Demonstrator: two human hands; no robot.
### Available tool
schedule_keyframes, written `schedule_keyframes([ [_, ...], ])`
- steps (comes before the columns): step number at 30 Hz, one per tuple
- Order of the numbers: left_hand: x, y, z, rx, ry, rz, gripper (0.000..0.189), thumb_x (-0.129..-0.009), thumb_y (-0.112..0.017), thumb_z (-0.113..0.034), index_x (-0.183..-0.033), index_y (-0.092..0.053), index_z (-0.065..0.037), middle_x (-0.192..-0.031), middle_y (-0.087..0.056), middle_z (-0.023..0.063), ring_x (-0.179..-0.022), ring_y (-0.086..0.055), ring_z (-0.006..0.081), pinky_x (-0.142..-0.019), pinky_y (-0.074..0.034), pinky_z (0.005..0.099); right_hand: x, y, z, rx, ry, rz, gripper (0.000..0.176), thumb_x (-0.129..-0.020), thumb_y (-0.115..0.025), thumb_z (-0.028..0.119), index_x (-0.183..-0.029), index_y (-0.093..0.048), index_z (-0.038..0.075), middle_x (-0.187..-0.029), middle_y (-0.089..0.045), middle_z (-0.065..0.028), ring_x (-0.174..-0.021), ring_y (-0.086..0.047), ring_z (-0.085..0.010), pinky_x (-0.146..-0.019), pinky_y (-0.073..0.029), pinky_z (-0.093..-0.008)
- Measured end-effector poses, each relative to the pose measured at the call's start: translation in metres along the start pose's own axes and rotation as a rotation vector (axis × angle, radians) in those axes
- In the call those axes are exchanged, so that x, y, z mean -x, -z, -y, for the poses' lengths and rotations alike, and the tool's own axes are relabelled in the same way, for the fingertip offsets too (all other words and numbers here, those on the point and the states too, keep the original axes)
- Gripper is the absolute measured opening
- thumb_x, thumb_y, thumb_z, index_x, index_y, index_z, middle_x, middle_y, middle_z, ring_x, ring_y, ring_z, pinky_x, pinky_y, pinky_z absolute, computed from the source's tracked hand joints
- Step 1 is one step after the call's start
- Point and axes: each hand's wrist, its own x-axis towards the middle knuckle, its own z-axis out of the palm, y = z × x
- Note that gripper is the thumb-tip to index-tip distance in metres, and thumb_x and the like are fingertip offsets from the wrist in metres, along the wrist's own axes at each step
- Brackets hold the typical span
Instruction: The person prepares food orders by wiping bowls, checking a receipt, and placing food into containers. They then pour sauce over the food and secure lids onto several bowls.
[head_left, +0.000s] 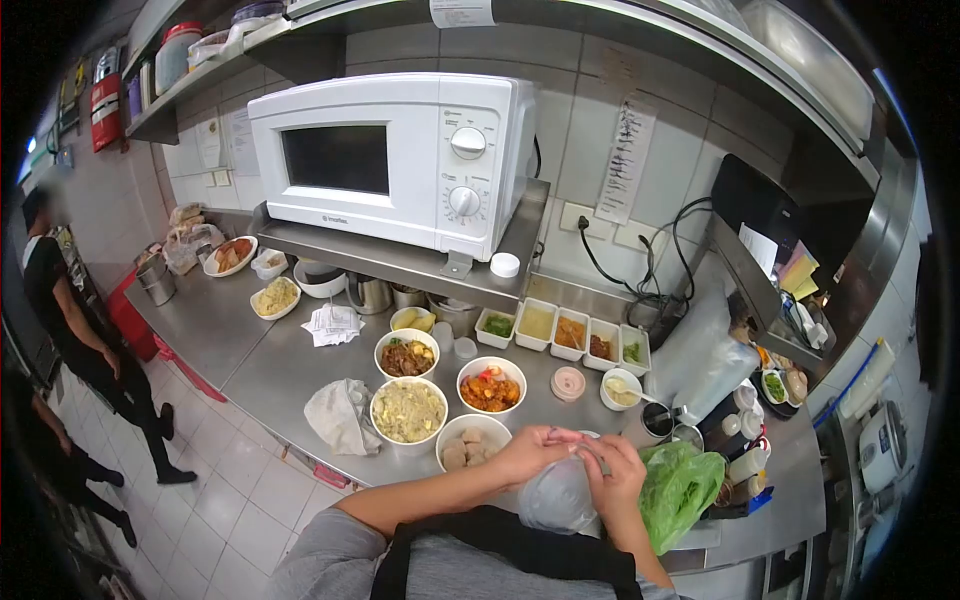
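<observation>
My left hand [541, 452] and my right hand [613, 470] meet close to my body, fingers pinched together at the gathered top of a clear plastic bag [556, 497]. The bag bulges below them; its contents are hard to make out. To the left of my hands stands a white bowl of pale round balls [472, 445]. Beyond it are a bowl of red-sauced food [491, 387], a bowl of yellowish rice-like food [408, 411] and a bowl of brown stew-like food [406, 356]. A green plastic bag [682, 490] lies beside my right hand.
A white microwave [390, 165] sits on a raised metal shelf. Several small containers of toppings [570, 335] line the back. A cloth [341, 413] lies left of the bowls, and bottles [742, 430] crowd the right. Two other people [95, 310] stand at far left.
</observation>
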Motion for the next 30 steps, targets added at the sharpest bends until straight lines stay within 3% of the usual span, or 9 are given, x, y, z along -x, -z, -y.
schedule_keyframes([
  [7,0.000,-0.006,-0.006,0.006,0.016,0.002,0.024,-0.088,-0.055,-0.010,-0.108,-0.057,0.002,-0.102,-0.060,0.0073,-0.091,-0.057,0.0110,-0.080,-0.047,0.0249,0.004,0.006,-0.001,-0.013,0.043,-0.006,0.018,-0.064,-0.073,0.002,-0.081,-0.066,0.004,-0.075,-0.059,-0.0104,-0.068,-0.058,-0.0244,-0.060,-0.047,-0.0308],
  [13,-0.005,-0.005,-0.019,0.082,0.230,0.119,0.015,-0.084,-0.059,-0.014,-0.091,-0.061,-0.001,-0.083,-0.061,0.0026,-0.073,-0.056,0.0086,-0.067,-0.046,0.0224,-0.008,0.026,-0.002,-0.521,-0.545,0.298,0.013,-0.069,-0.070,-0.001,-0.077,-0.060,0.003,-0.075,-0.059,-0.0016,-0.071,-0.055,-0.0087,-0.060,-0.044,-0.0230],
  [15,-0.005,-0.014,-0.017,0.073,0.128,0.146,0.014,-0.079,-0.061,-0.015,-0.083,-0.062,-0.002,-0.073,-0.058,0.0014,-0.064,-0.051,0.0082,-0.056,-0.042,0.0239,-0.017,0.035,0.011,-0.603,-0.622,0.361,0.014,-0.069,-0.069,-0.003,-0.077,-0.060,0.001,-0.074,-0.056,-0.0021,-0.066,-0.052,-0.0081,-0.058,-0.042,-0.0208],
  [18,0.003,-0.016,-0.029,-0.143,0.091,0.214,0.011,-0.076,-0.059,-0.013,-0.079,-0.061,-0.003,-0.070,-0.058,0.0010,-0.063,-0.052,0.0078,-0.055,-0.041,0.0245,-0.020,0.042,0.018,-0.538,-0.387,0.453,0.013,-0.069,-0.068,-0.004,-0.078,-0.059,0.001,-0.075,-0.055,-0.0029,-0.065,-0.050,-0.0077,-0.058,-0.041,-0.0204],
  [19,0.007,-0.018,-0.034,-0.248,0.100,0.246,0.009,-0.075,-0.058,-0.011,-0.078,-0.060,-0.003,-0.071,-0.058,0.0011,-0.065,-0.053,0.0078,-0.057,-0.042,0.0244,-0.022,0.046,0.023,-0.452,-0.338,0.486,0.015,-0.067,-0.070,-0.001,-0.077,-0.059,0.001,-0.075,-0.054,-0.0054,-0.066,-0.051,-0.0139,-0.060,-0.043,-0.0252],
  [22,0.032,-0.018,-0.056,-0.508,0.046,0.278,0.010,-0.075,-0.058,-0.013,-0.076,-0.060,-0.003,-0.067,-0.056,0.0012,-0.065,-0.054,0.0083,-0.056,-0.042,0.0251,-0.030,0.040,0.051,-0.113,0.180,0.495,0.016,-0.064,-0.071,0.004,-0.075,-0.059,0.003,-0.077,-0.053,-0.0076,-0.070,-0.052,-0.0230,-0.063,-0.043,-0.0315],
  [25,0.058,-0.007,-0.064,-0.765,-0.108,0.207,0.011,-0.076,-0.057,-0.013,-0.079,-0.060,-0.003,-0.068,-0.056,0.0023,-0.065,-0.054,0.0088,-0.058,-0.043,0.0242,-0.022,0.031,0.062,-0.191,0.388,0.511,0.020,-0.061,-0.073,0.013,-0.073,-0.059,0.005,-0.078,-0.054,-0.0073,-0.074,-0.052,-0.0275,-0.063,-0.042,-0.0368],
  [27,0.075,0.011,-0.069,-0.569,0.062,0.143,0.013,-0.079,-0.058,-0.015,-0.082,-0.060,-0.003,-0.071,-0.058,0.0023,-0.066,-0.055,0.0091,-0.059,-0.044,0.0236,-0.020,0.027,0.074,-0.263,0.529,0.529,0.022,-0.059,-0.074,0.017,-0.073,-0.060,0.007,-0.080,-0.054,-0.0061,-0.073,-0.053,-0.0257,-0.061,-0.042,-0.0367],
  [30,0.104,0.025,-0.078,-0.263,0.184,0.183,0.014,-0.083,-0.059,-0.017,-0.086,-0.060,-0.003,-0.075,-0.059,0.0013,-0.067,-0.055,0.0083,-0.061,-0.045,0.0226,-0.020,0.009,0.080,-0.292,0.504,0.504,0.024,-0.058,-0.075,0.017,-0.073,-0.060,0.007,-0.080,-0.054,-0.0056,-0.071,-0.053,-0.0248,-0.060,-0.042,-0.0353],
])
